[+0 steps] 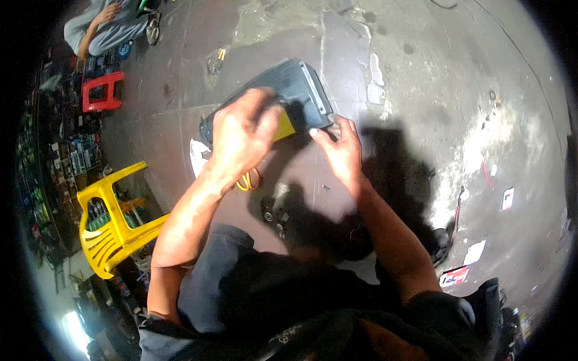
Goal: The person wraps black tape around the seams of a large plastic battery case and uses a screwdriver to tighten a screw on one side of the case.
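One blurred left hand (pixel 244 129), fingers curled, is over a dark flat case (pixel 296 84) on the floor (pixel 415 66), and I cannot tell whether those fingers grip anything; the right hand (pixel 342 147) pinches the case's near right corner between thumb and fingers. An orange cable loop (pixel 246 187) lies near the case; farther off are a yellow plastic chair (pixel 120 234), a red stool (pixel 102 107) and a seated person (pixel 114 33).

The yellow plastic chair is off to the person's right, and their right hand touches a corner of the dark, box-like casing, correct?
Not quite: the head view shows the yellow chair on the person's left. The right hand does touch a corner of the casing.
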`<state>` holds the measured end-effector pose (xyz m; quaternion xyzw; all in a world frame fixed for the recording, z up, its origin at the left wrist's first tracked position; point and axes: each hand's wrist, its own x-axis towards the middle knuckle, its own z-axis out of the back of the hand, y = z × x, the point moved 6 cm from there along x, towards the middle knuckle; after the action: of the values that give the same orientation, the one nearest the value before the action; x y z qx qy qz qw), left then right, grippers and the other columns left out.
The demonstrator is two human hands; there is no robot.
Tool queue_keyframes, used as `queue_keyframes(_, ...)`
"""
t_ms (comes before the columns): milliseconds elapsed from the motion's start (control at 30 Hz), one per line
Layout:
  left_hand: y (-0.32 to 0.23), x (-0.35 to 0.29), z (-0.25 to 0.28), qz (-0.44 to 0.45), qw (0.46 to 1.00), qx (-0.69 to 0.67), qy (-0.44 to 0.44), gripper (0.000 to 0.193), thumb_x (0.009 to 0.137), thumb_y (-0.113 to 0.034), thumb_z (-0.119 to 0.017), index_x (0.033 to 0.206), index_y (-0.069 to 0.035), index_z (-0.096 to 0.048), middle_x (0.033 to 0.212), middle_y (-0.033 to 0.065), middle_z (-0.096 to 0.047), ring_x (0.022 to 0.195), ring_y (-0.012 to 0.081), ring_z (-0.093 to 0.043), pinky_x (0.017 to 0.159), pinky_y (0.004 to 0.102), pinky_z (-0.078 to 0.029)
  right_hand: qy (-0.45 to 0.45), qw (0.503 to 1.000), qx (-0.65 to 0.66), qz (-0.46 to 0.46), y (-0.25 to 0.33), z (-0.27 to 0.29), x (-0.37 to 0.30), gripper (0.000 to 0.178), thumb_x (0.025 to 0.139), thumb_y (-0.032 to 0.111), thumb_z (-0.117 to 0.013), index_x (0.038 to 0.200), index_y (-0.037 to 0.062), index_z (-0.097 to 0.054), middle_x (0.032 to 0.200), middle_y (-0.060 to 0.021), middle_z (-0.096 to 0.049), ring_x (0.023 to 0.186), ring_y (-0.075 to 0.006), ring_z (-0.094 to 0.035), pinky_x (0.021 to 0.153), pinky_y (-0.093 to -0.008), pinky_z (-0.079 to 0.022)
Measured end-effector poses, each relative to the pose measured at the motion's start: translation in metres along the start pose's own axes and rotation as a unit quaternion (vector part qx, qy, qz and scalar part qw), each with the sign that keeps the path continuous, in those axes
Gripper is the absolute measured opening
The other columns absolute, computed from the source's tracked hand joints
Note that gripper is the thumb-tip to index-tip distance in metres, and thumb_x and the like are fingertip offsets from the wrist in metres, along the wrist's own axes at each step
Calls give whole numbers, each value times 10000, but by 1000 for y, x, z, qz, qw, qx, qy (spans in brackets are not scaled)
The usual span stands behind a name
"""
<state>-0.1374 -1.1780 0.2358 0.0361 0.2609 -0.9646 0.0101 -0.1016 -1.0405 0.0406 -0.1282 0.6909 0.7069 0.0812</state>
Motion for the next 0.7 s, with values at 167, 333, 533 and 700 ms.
queue_keyframes(167,80,-18,24,158,966,-151,-139,350,897,-125,-607,1193,54,-550,1053,120,-641,874,184,-606,774,296,-496,5,999,36,26,-23,-12,3,474,810,231,-751,1170,10,-535,1095,-135,-576,971,-224,-582,836,-339,-485)
queue_keyframes(333,152,-52,27,286,903,-255,-192,322,879,-105,-608,1155,56,-573,933,93,-645,790,143,-575,691,270,-467,16,988,-60,141,-2,-4,-3,418,830,176,-716,1165,7,-531,1033,-114,-595,928,-185,-568,842,-326,-458)
queue_keyframes(533,185,-77,21,316,865,-319,-224,275,862,-51,-589,1125,28,-594,880,52,-634,746,119,-563,675,263,-459,9,997,-48,65,-1,-2,-1,421,816,175,-707,1168,-5,-560,1094,-137,-601,1004,-227,-568,889,-341,-451)
queue_keyframes(700,196,-78,20,311,862,-337,-217,268,860,-44,-592,1118,28,-589,922,53,-639,803,122,-570,739,253,-455,35,999,7,28,10,-1,1,418,823,203,-694,1163,-5,-568,1094,-141,-614,1029,-251,-568,913,-360,-442)
